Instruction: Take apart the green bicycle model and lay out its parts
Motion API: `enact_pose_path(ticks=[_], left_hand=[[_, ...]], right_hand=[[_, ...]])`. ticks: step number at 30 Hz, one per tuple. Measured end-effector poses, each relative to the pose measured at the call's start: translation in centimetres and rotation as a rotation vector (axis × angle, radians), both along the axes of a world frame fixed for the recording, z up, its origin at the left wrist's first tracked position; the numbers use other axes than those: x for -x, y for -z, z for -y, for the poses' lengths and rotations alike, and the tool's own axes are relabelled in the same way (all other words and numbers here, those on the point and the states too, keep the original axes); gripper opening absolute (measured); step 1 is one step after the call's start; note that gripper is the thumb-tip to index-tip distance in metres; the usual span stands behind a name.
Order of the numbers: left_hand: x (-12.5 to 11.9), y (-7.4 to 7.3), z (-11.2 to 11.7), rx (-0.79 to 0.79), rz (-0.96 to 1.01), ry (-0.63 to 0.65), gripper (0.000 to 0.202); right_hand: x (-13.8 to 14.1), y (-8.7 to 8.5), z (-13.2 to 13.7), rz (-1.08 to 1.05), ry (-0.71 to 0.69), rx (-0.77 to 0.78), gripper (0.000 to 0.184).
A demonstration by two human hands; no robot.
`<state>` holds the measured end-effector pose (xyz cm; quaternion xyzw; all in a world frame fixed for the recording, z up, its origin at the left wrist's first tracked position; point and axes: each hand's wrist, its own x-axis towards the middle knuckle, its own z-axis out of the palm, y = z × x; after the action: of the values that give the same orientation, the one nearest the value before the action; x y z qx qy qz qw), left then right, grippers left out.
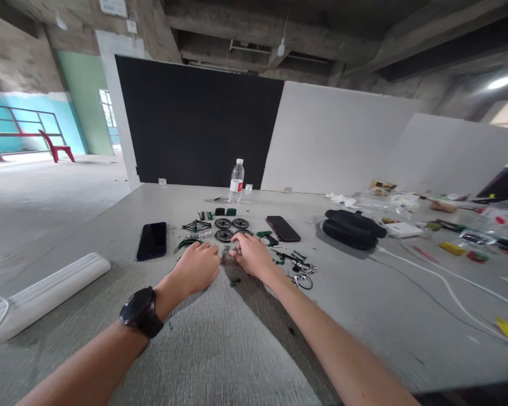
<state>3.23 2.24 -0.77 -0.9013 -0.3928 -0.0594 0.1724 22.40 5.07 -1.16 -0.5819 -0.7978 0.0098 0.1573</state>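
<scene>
Both hands rest on the grey table among small model bicycle parts. My left hand, with a black watch on its wrist, is closed with fingers curled; anything in them is hidden. My right hand has its thumb and forefinger bent and apart over small clear and metal bits. Just beyond the hands lie spoked black wheels. A dark green bicycle frame sits to their left. A small green part lies nearer me, between my forearms. Dark and silver parts spread right of my right hand.
Phones flank the parts, one at left and another at right. A water bottle stands behind, before a black panel. Further right are a black case, white cables and clutter. A white roll lies left.
</scene>
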Motion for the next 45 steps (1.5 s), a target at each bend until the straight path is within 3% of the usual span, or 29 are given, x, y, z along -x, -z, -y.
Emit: enact_pose_path(ticks=[25, 36, 45], left_hand=[[0.0, 0.0, 0.0, 0.029, -0.012, -0.014, 0.019], [-0.1, -0.1, 0.1, 0.021, -0.017, -0.018, 0.022], [0.0, 0.0, 0.0, 0.017, -0.016, -0.009, 0.020]], right_hand=[[-1.0, -0.3, 0.3, -0.024, -0.035, 0.035, 0.024], [-1.4, 0.2, -0.1, -0.051, -0.079, 0.076, 0.033], [-1.5, 0.1, -0.1, -0.055, -0.059, 0.066, 0.026]])
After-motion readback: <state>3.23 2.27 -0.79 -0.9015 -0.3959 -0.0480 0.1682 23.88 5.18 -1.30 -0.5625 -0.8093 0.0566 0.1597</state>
